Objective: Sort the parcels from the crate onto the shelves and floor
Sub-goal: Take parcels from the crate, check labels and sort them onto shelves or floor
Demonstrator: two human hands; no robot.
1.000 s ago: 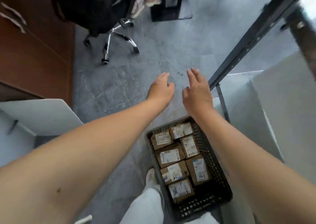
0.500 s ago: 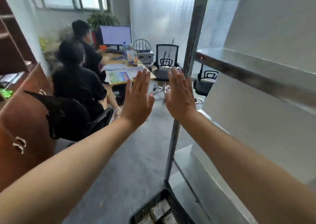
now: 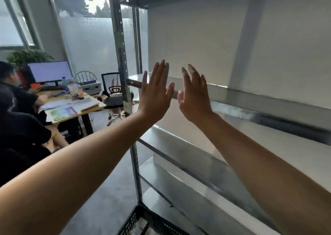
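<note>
Whereas a second ago the parcels were seen in full, packed in rows inside the black crate (image 3: 152, 222), now only a corner of that crate is caught at the bottom edge of the view, below and well apart from both hands, and its contents cannot be made out. The gaze has been raised from the floor to the metal shelving unit (image 3: 250, 107), whose shelves are seen bare. The crate's long axis was earlier seen running away from the person, roughly alongside the rack's foot; which way it points now cannot be told. The left hand (image 3: 155, 98) and the right hand (image 3: 194, 98) are held up flat, fingers spread, palms forward, nothing grasped, just in front of the middle shelf's edge. No parcel is judged to have been sorted yet; the sorting appears only about to begin.
</note>
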